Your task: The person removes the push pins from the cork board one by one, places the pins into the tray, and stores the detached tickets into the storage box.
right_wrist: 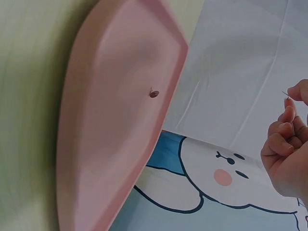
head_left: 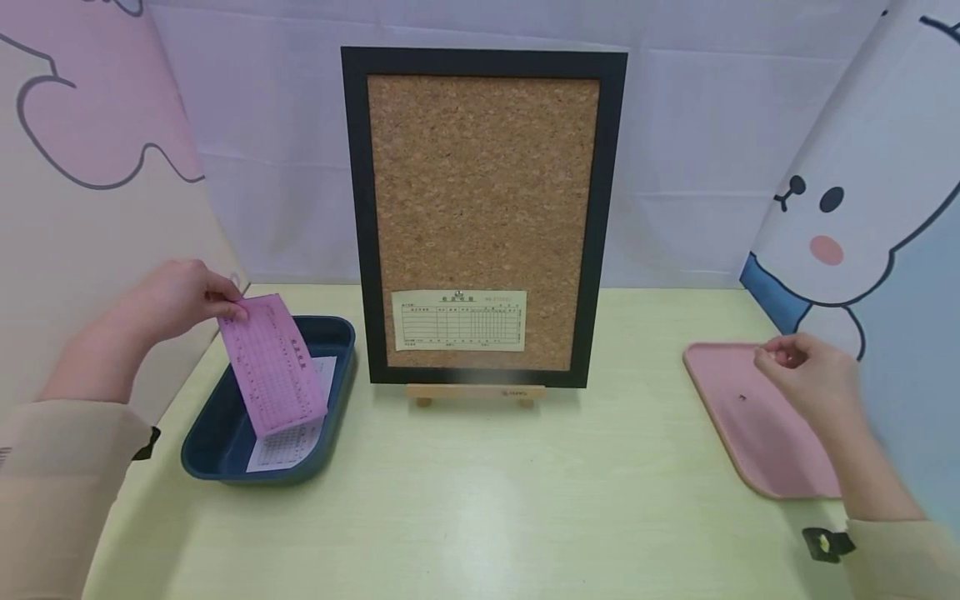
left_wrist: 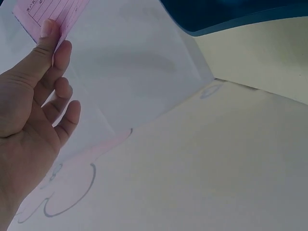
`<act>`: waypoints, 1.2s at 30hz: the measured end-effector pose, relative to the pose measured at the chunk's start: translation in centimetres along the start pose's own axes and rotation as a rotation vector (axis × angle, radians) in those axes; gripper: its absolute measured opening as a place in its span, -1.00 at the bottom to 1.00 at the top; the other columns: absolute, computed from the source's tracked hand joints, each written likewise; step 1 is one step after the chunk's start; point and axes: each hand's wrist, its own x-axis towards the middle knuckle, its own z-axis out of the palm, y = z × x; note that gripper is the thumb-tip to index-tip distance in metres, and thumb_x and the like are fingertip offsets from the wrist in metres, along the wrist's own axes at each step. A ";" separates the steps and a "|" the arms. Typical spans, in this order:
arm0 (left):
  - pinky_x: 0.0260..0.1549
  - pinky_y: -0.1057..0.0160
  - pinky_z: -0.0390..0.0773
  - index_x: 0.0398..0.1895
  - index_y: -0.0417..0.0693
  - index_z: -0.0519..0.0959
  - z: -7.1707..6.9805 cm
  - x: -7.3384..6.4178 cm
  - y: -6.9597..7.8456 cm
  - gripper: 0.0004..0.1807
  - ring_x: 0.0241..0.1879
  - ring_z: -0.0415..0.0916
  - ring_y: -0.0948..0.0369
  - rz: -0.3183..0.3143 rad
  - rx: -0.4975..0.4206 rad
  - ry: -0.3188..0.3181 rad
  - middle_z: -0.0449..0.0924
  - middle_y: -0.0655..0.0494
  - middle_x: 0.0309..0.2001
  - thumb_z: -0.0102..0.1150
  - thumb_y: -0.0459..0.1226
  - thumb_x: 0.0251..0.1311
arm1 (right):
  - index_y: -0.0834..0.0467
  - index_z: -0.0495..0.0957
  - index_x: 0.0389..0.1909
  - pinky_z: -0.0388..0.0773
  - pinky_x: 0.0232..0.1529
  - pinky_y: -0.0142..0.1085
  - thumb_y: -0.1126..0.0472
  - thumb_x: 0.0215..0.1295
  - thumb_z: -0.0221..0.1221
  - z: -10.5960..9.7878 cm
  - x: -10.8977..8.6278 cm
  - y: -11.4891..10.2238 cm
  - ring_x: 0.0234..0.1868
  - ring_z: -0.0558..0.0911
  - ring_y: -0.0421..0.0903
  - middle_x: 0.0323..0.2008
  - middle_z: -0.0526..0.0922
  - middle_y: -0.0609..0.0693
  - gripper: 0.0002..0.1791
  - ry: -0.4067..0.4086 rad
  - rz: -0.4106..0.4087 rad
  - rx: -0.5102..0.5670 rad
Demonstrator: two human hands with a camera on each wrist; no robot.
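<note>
My left hand (head_left: pixel 183 300) pinches a pink printed form slip (head_left: pixel 273 367) by its upper corner, thumb on one face. The slip hangs slanted over the dark blue tray (head_left: pixel 197 446), in which white printed slips (head_left: pixel 281 450) lie partly covered. My right hand (head_left: pixel 813 379) is raised over the pink tray (head_left: pixel 772 433). Its thumb and forefinger pinch a thumbtack, of which mainly the thin point shows in the right wrist view; the other fingers are curled. Another thumbtack (right_wrist: pixel 154 94) lies in the pink tray.
Between the trays, a black-framed corkboard (head_left: pixel 483 208) stands upright on a small wooden stand (head_left: pixel 476 392). A pale printed slip (head_left: pixel 459 321) sits low on its cork. White cloth hangs behind, and panels with cartoon drawings stand at both sides.
</note>
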 end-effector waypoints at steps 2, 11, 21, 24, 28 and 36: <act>-0.42 0.19 0.47 -0.27 -0.20 0.69 0.5 0.2 -0.1 -0.79 -0.43 0.45 0.15 0.009 0.003 -0.021 0.62 0.12 -0.49 0.37 -0.30 0.02 | 0.28 0.55 -0.24 0.26 -0.53 -0.58 0.09 0.20 0.18 0.3 0.0 0.4 -0.44 0.34 -0.23 -0.38 0.55 0.17 -0.69 -0.013 0.007 -0.005; -0.37 0.15 0.53 -0.37 -0.14 0.70 3.1 0.9 0.1 -0.88 -0.45 0.45 0.18 0.053 -0.009 -0.089 0.62 0.15 -0.50 0.37 -0.30 0.01 | 0.25 0.56 -0.35 0.27 -0.54 -0.53 0.13 0.15 0.17 1.7 0.0 1.9 -0.47 0.40 -0.17 -0.46 0.57 0.11 -0.77 -0.072 -0.015 -0.026; -0.42 0.21 0.50 -0.44 -0.07 0.70 6.3 1.5 -0.1 -0.94 -0.48 0.43 0.20 0.073 -0.005 -0.144 0.60 0.16 -0.50 0.38 -0.30 -0.01 | 0.23 0.57 -0.41 0.25 -0.51 -0.42 0.16 0.12 0.25 3.2 0.3 5.2 -0.52 0.32 -0.26 -0.53 0.49 0.00 -0.81 -0.187 -0.123 -0.043; -0.42 0.21 0.51 -0.46 -0.06 0.70 6.8 1.7 0.0 -0.95 -0.49 0.42 0.21 0.106 0.016 -0.138 0.59 0.18 -0.52 0.39 -0.30 -0.02 | 0.24 0.57 -0.42 0.28 -0.50 -0.39 0.16 0.12 0.26 3.5 0.4 6.0 -0.50 0.35 -0.21 -0.53 0.49 -0.02 -0.81 -0.257 -0.133 -0.064; -0.40 0.20 0.52 -0.47 -0.07 0.71 7.3 1.9 0.3 -0.94 -0.49 0.41 0.21 0.119 0.018 -0.138 0.59 0.18 -0.53 0.40 -0.29 -0.03 | 0.26 0.59 -0.41 0.32 -0.48 -0.36 0.14 0.12 0.26 3.6 0.6 6.4 -0.45 0.40 -0.13 -0.51 0.51 -0.01 -0.78 -0.374 -0.102 -0.082; -0.36 0.17 0.54 -0.44 -0.10 0.70 8.1 2.2 0.1 -0.92 -0.47 0.43 0.20 0.090 -0.019 -0.166 0.59 0.16 -0.51 0.41 -0.32 -0.05 | 0.26 0.58 -0.41 0.33 -0.47 -0.33 0.06 0.15 0.25 3.5 1.0 7.1 -0.44 0.41 -0.12 -0.52 0.51 -0.04 -0.71 -0.512 -0.082 -0.120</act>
